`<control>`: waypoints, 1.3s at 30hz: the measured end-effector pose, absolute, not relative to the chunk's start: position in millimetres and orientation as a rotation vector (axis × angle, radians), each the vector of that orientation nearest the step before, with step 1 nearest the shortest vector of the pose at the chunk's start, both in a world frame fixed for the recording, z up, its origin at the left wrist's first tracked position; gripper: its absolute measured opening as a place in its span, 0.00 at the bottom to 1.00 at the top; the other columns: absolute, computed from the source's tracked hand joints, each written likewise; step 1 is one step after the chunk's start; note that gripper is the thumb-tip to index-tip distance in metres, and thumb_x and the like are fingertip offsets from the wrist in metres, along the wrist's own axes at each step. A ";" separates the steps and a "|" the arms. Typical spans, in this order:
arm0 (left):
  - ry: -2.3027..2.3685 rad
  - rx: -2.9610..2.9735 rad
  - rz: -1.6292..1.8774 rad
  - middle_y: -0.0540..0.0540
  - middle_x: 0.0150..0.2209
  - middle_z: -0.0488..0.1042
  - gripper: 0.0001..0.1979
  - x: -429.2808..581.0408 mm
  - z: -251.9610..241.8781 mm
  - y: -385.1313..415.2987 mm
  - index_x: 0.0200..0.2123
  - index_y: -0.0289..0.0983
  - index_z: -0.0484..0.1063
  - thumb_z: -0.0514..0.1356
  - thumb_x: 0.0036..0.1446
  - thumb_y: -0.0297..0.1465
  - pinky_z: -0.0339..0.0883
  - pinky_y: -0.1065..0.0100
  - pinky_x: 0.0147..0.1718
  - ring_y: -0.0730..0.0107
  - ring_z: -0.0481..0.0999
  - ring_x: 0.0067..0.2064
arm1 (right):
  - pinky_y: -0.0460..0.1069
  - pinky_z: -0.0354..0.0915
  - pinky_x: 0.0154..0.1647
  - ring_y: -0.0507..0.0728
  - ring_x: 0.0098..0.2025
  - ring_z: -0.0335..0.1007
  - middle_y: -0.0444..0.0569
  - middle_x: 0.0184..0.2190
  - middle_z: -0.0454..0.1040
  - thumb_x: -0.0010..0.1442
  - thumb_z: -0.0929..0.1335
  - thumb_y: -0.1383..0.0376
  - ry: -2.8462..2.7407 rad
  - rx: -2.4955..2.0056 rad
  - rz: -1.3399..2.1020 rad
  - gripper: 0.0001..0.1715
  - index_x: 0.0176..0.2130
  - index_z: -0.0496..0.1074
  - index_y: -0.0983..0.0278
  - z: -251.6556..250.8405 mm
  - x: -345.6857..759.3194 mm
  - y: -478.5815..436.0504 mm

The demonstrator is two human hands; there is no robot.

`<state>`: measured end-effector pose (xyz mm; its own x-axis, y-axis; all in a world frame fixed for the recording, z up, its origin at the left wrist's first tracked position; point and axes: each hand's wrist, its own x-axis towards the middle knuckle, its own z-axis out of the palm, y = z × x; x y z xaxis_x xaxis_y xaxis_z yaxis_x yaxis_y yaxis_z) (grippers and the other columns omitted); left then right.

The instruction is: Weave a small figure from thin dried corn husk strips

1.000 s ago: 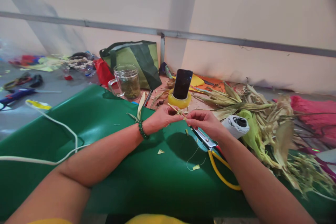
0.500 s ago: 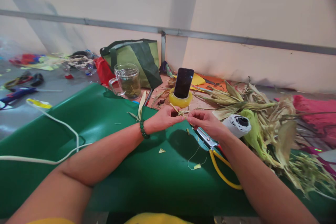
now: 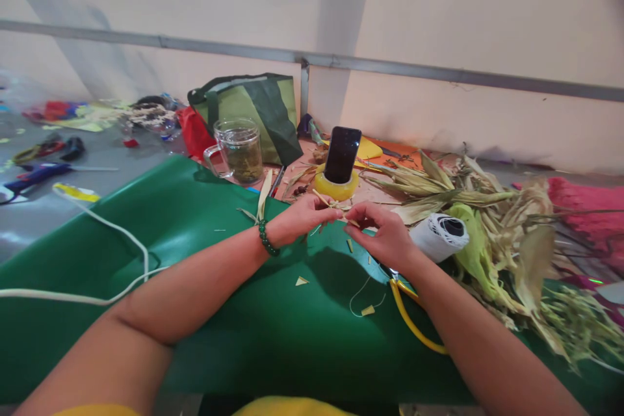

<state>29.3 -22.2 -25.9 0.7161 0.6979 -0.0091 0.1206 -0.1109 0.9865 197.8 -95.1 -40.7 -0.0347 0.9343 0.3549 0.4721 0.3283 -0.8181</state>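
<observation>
My left hand [image 3: 301, 218], with a green bead bracelet [image 3: 266, 238] at the wrist, pinches a small piece of dried husk [image 3: 320, 197] whose thin stalk sticks up past the thumb. From the other side, the fingertips of my right hand [image 3: 383, 233] close on the piece's near end. Its exact shape is partly hidden by my fingers. Beneath my right hand and forearm lie yellow-handled shears [image 3: 407, 322], the blades mostly covered. A looped thread with a tag [image 3: 367, 311] and small husk scraps [image 3: 301, 281] rest on the green mat [image 3: 273, 338].
Behind my hands, a phone [image 3: 342, 155] leans in a yellow tape roll [image 3: 336, 187]. A glass mug [image 3: 244, 153] and green bag [image 3: 253, 110] stand to its left. Dried corn husks [image 3: 531, 247] and a white roll [image 3: 439, 237] lie right. A white cord [image 3: 112, 224] crosses the left side.
My right hand has shifted and turned slightly, with its thumb lower, and now covers more of the shears' blades. My left hand stays almost in place, still pinching the husk.
</observation>
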 end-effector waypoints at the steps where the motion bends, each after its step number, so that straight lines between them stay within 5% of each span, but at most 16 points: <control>1: 0.667 1.619 0.552 0.52 0.21 0.64 0.15 29.4 -26.1 -21.6 0.23 0.34 0.67 0.63 0.47 0.41 0.50 0.72 0.23 0.78 0.59 0.24 | 0.49 0.67 0.32 0.53 0.28 0.68 0.45 0.27 0.74 0.52 0.71 0.61 -1.690 -1.296 0.519 0.07 0.32 0.71 0.60 -43.2 197.9 -95.0; 9: 0.633 1.591 0.451 0.51 0.20 0.65 0.16 26.6 -24.3 -22.7 0.21 0.33 0.68 0.63 0.47 0.40 0.52 0.70 0.26 0.77 0.61 0.25 | 0.51 0.68 0.35 0.55 0.32 0.71 0.47 0.30 0.77 0.58 0.66 0.63 -1.785 -1.267 0.240 0.05 0.33 0.72 0.59 -43.8 202.0 -94.7; 15: 0.724 1.368 0.818 0.47 0.37 0.73 0.22 31.1 -26.5 -17.7 0.46 0.36 0.68 0.65 0.48 0.38 0.60 0.70 0.35 0.73 0.70 0.37 | 0.50 0.66 0.30 0.54 0.27 0.69 0.47 0.26 0.74 0.57 0.66 0.52 -1.592 -1.338 0.568 0.15 0.31 0.69 0.61 -36.5 203.5 -93.3; 22: 0.684 1.919 0.970 0.47 0.27 0.74 0.06 27.7 -25.7 -17.5 0.24 0.35 0.76 0.68 0.45 0.32 0.64 0.67 0.38 0.69 0.71 0.34 | 0.46 0.56 0.22 0.49 0.21 0.57 0.42 0.18 0.65 0.51 0.69 0.47 -1.604 -1.346 0.806 0.23 0.23 0.68 0.63 -32.1 203.4 -90.7; 30: 0.586 1.952 0.673 0.46 0.27 0.76 0.11 27.3 -27.5 -25.7 0.29 0.32 0.77 0.61 0.53 0.35 0.63 0.71 0.30 0.73 0.69 0.29 | 0.46 0.57 0.21 0.49 0.20 0.58 0.42 0.16 0.66 0.46 0.72 0.44 -1.450 -1.326 0.881 0.25 0.20 0.69 0.63 -32.9 198.6 -90.1; 39: 0.621 1.909 0.602 0.46 0.28 0.77 0.11 26.7 -25.3 -25.9 0.29 0.33 0.77 0.63 0.49 0.36 0.64 0.71 0.31 0.72 0.70 0.31 | 0.47 0.66 0.26 0.50 0.23 0.65 0.44 0.20 0.72 0.45 0.73 0.45 -1.377 -1.283 1.031 0.24 0.22 0.73 0.63 -31.7 197.6 -92.3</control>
